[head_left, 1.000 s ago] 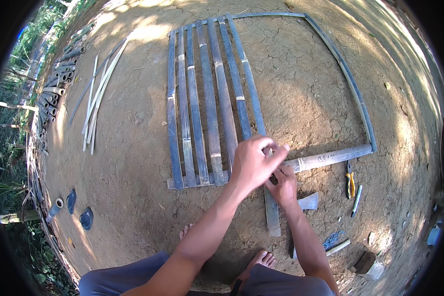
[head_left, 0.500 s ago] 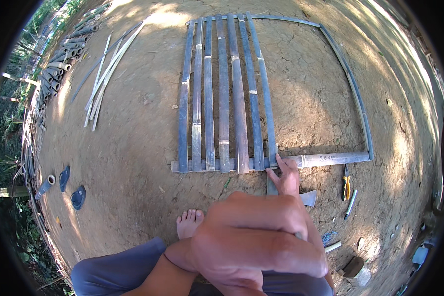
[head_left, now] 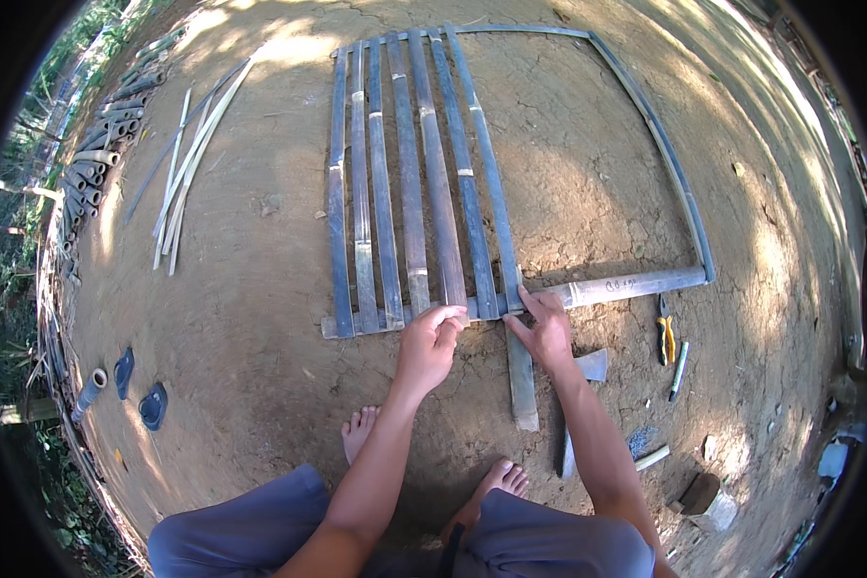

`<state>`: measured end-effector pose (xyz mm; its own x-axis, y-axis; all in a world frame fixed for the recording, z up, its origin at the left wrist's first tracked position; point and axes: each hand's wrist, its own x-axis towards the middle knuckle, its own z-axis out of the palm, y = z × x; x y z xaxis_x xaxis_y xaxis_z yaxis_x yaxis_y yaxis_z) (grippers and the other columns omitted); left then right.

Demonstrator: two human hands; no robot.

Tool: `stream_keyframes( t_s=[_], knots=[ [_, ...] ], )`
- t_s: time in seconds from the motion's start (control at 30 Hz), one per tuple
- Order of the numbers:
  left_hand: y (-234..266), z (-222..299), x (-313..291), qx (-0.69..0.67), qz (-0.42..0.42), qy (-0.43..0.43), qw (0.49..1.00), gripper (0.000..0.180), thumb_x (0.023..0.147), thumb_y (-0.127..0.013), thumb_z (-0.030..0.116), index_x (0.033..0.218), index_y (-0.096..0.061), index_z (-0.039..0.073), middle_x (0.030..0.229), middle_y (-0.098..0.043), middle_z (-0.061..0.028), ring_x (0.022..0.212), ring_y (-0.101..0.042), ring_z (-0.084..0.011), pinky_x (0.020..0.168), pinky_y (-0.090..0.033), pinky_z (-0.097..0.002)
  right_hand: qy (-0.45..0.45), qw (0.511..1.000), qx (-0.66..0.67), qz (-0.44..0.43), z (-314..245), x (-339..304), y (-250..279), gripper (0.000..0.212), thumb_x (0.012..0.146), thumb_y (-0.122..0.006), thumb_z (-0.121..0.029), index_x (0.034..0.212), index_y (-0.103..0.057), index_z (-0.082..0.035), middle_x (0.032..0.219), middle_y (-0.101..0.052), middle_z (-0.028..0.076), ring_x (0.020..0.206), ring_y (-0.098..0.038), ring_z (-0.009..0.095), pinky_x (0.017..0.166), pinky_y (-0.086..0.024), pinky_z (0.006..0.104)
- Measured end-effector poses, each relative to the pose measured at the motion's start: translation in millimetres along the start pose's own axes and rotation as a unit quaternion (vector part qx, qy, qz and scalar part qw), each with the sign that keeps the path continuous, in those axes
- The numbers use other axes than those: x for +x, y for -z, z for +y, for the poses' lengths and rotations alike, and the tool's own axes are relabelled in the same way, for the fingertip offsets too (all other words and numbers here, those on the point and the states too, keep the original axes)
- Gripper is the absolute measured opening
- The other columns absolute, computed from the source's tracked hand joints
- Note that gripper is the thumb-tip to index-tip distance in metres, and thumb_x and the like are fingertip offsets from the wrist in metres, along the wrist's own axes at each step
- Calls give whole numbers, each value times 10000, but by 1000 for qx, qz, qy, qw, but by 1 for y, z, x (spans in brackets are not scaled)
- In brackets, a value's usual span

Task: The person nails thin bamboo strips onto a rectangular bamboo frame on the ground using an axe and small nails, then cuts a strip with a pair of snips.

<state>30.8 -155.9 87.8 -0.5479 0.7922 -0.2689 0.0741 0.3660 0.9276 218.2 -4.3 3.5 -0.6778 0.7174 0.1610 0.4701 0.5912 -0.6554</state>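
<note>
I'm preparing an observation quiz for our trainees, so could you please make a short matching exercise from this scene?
Things:
1. Left hand
2. Right hand
3. Pliers
4. Sandals

Places, colours and states:
A. Yellow-handled
B. Thumb and index finger spread apart
C. Dark, on the ground at the left
D. At the near end of a bamboo slat, thumb and fingers close together

Pairs: 1-D; 2-B; 3-A; 4-C

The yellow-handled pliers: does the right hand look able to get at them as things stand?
Probably yes: the pliers lie uncovered to the right of the right hand, with bare ground between; the metal blade lies off that path.
</note>
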Motion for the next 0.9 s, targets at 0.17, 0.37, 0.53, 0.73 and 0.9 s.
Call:
stream_keyframes(
  t_s=[0.17,0.37,0.53,0.73,0.9],
  knots=[
    [-8,-26,-4,2,-44,43,998,180,1096,-513,88,1185,-661,34,1030,-746,-52,774,-606,-70,689,-513,-247,-4,1000,-8,0,1,-2,-5,604,776,-911,-226,1310,-720,-19,1097,-709,160,1052,-659,352,936,-557,439],
    [-24,-27,6,-17,13,43,999,168,1081,-548,69,1239,-502,38,1125,-771,-135,851,-655,-112,758,-526,-270,-8,1000,19,8,2,-4,1,615,768,-911,-217,1325,-717,-41,1121,-710,158,1067,-659,354,954,-554,435],
    [-29,-41,25,-28,29,31,999,142,1044,-640,54,1151,-570,-10,1093,-765,-141,920,-697,-134,820,-559,-287,1,1000,9,0,3,-3,1,610,763,-908,-213,1325,-723,-64,1109,-708,155,1051,-660,351,935,-558,434],
    [-43,-52,44,-28,20,9,999,90,1007,-690,13,1077,-647,-25,999,-741,-78,898,-696,-108,799,-573,-270,-6,1000,3,0,3,-2,-2,590,767,-909,-225,1311,-732,-83,1079,-710,123,1029,-664,335,899,-567,433],
    [-67,-43,63,-24,6,-22,999,81,991,-712,12,1065,-703,-18,949,-748,-45,836,-698,-96,757,-569,-260,-11,1000,4,-5,3,0,-2,584,771,-907,-247,1313,-735,-116,1079,-709,109,1029,-665,330,883,-574,430]
  ],
)
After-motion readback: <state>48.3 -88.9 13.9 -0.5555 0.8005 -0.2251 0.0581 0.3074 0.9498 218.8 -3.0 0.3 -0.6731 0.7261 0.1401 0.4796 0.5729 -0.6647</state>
